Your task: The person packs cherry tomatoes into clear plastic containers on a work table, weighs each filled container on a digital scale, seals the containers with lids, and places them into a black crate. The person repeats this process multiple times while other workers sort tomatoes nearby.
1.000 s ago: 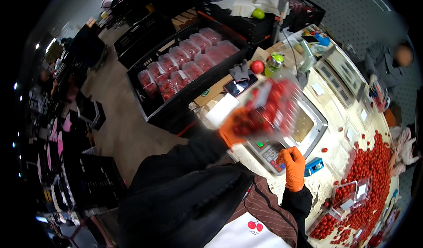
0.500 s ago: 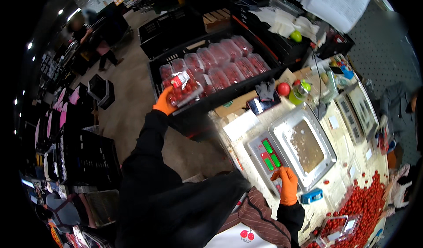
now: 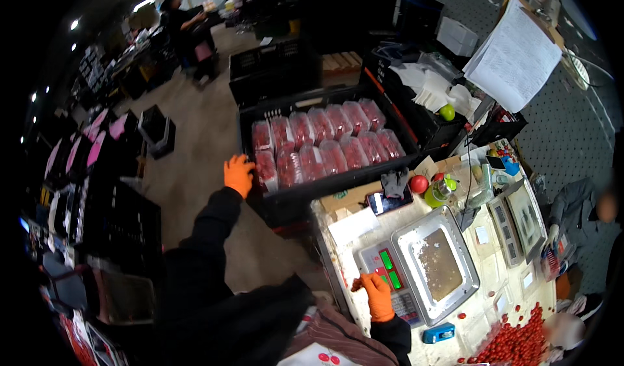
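My left hand, in an orange glove, is beside the front left corner of a black crate. Its fingers are loosely bent and apart, with nothing in them. Two rows of clear plastic punnets of red fruit fill the crate. My right hand, also gloved in orange, hovers over the keypad side of a weighing scale with green displays. Its fingers are drawn together; dark, reddish-brown tips show, and I cannot make out whether they pinch something. The scale's steel tray bears no punnet.
Loose small red tomatoes lie heaped at the table's lower right, near a blue device. A phone, a red ball-like fruit and a green-topped bottle stand behind the scale. A co-worker is at the right; another person walks far left.
The punnet my left hand held over the crate's front left is out of that hand, and a punnet lies in that corner. My right hand stays by the scale. The view has shifted.
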